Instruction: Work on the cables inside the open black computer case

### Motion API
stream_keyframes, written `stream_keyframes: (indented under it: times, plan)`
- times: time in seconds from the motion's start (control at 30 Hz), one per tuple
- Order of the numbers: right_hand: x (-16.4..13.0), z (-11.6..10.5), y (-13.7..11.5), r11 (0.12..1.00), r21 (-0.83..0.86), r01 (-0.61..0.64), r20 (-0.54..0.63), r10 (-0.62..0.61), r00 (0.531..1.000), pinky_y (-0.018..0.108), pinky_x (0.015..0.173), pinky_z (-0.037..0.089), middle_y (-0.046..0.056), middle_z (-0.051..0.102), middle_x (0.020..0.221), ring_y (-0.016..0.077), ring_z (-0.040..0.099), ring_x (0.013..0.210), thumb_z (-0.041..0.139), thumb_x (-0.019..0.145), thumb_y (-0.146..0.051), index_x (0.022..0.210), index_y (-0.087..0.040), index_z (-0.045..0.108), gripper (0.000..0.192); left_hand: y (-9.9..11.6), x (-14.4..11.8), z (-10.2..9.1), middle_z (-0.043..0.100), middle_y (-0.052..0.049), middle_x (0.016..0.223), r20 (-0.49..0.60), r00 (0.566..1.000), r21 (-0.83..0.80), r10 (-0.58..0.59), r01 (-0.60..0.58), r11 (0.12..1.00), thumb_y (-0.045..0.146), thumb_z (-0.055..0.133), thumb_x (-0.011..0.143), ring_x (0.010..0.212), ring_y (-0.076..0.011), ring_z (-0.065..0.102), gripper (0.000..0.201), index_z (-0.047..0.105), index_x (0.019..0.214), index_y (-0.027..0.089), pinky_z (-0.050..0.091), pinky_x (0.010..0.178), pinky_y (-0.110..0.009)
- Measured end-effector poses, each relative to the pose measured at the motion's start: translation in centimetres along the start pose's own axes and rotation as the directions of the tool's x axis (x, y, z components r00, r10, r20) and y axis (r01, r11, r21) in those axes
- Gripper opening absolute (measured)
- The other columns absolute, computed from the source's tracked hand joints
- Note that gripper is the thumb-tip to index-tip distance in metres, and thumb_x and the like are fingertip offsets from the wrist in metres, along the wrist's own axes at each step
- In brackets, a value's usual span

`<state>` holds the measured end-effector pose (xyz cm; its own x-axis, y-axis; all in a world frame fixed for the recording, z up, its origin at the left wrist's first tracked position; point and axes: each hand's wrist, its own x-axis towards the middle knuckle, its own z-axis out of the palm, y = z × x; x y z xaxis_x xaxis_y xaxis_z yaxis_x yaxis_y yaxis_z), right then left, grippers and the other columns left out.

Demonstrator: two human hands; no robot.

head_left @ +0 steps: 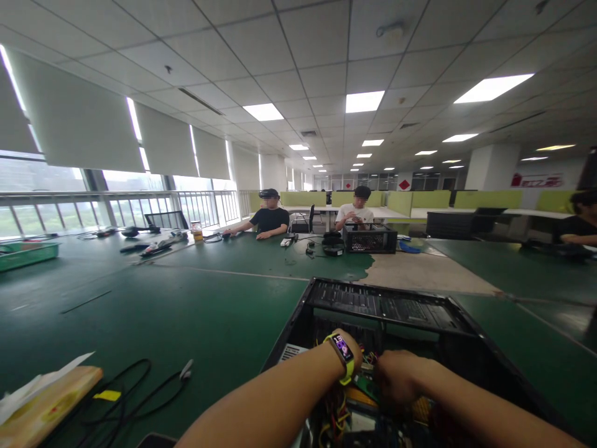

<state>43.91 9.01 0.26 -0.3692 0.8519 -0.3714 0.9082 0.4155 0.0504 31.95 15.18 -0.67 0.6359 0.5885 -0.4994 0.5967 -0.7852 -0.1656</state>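
An open black computer case (415, 314) lies in front of me on the green table, and both my hands reach down inside it. My left hand (353, 348), with a yellow-strapped smart band (344, 350) at the wrist, is bent in near the case's middle; its fingers are hidden. Just right of it, my right hand (396, 373) is curled with the knuckles up, its fingertips out of sight and what they grip not visible. Between and below the hands show a green circuit board (367, 386) and a bundle of coloured wires (339, 414).
Black cables (140, 389) and a tissue pack (60, 398) lie at the near left. Farther off are a green basket (28, 254), a cup (198, 231) and another black case (370, 239). Two people sit across the table; another sits at far right.
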Motion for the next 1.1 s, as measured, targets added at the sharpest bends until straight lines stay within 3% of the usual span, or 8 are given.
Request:
stream_keyframes:
  times: [0.1,0.2,0.4,0.67,0.9,1.1]
  plan:
    - [-0.2,0.3,-0.5,1.000,0.019,0.007,-0.026,-0.006,1.000,0.034,0.063,0.049,0.008,0.069,0.083,0.0289,0.064,0.079,0.063,0.057,-0.048,0.082,-0.022,0.069,0.037,0.4,-0.4,0.0,0.065,-0.017,0.101,0.032,0.998,0.038,-0.060,0.059,0.998,0.024,0.065,0.063,0.091,-0.0351,0.059,0.044,0.063,0.104,0.009,0.050,0.073,-0.049]
    - [0.2,1.4,-0.9,1.000,0.000,-0.012,-0.084,0.012,0.996,0.037,0.066,0.049,0.010,0.068,0.084,0.0312,0.063,0.081,0.067,0.052,-0.046,0.080,-0.019,0.068,0.039,0.7,-0.7,-0.2,0.064,-0.015,0.106,0.039,0.996,0.057,-0.084,0.082,0.995,0.023,0.065,0.062,0.098,-0.0324,0.057,0.047,0.060,0.108,0.012,0.049,0.078,-0.046]
    - [1.0,2.3,-1.0,1.000,0.009,-0.012,-0.160,0.013,0.987,0.039,0.070,0.049,0.012,0.067,0.088,0.0324,0.062,0.084,0.066,0.053,-0.042,0.086,-0.017,0.065,0.042,0.9,-1.4,-0.4,0.065,-0.014,0.104,0.035,0.996,0.088,-0.088,0.085,0.993,0.024,0.072,0.053,0.095,-0.0310,0.058,0.056,0.061,0.107,0.012,0.049,0.078,-0.044]
    - [1.3,2.7,-0.3,1.000,0.029,-0.007,-0.164,0.012,0.986,0.042,0.075,0.049,0.014,0.064,0.100,0.0342,0.060,0.089,0.066,0.050,-0.048,0.100,-0.016,0.061,0.059,0.7,-1.9,-0.7,0.065,-0.014,0.103,-0.002,0.997,0.095,-0.080,0.080,0.992,0.027,0.068,0.060,0.093,-0.0295,0.059,0.050,0.060,0.107,0.013,0.050,0.077,-0.043]
    - [1.4,2.4,-0.8,0.999,0.021,-0.050,-0.174,0.053,0.983,0.047,0.071,0.050,0.018,0.065,0.094,0.0368,0.061,0.085,0.064,0.051,-0.038,0.095,-0.011,0.063,0.051,0.7,-2.0,-1.0,0.063,-0.015,0.106,0.017,0.997,0.111,-0.081,0.079,0.991,0.028,0.075,0.050,0.092,-0.0310,0.059,0.060,0.060,0.107,0.013,0.051,0.075,-0.043]
    - [0.9,0.8,0.1,0.999,0.035,-0.001,-0.150,0.006,0.989,0.040,0.068,0.049,0.015,0.067,0.089,0.0334,0.062,0.082,0.057,0.058,-0.033,0.084,-0.015,0.068,0.033,0.4,-2.6,-1.1,0.064,-0.017,0.103,-0.027,0.999,0.095,-0.033,0.036,0.995,0.031,0.077,0.047,0.090,-0.0312,0.061,0.061,0.062,0.104,0.014,0.051,0.075,-0.042]
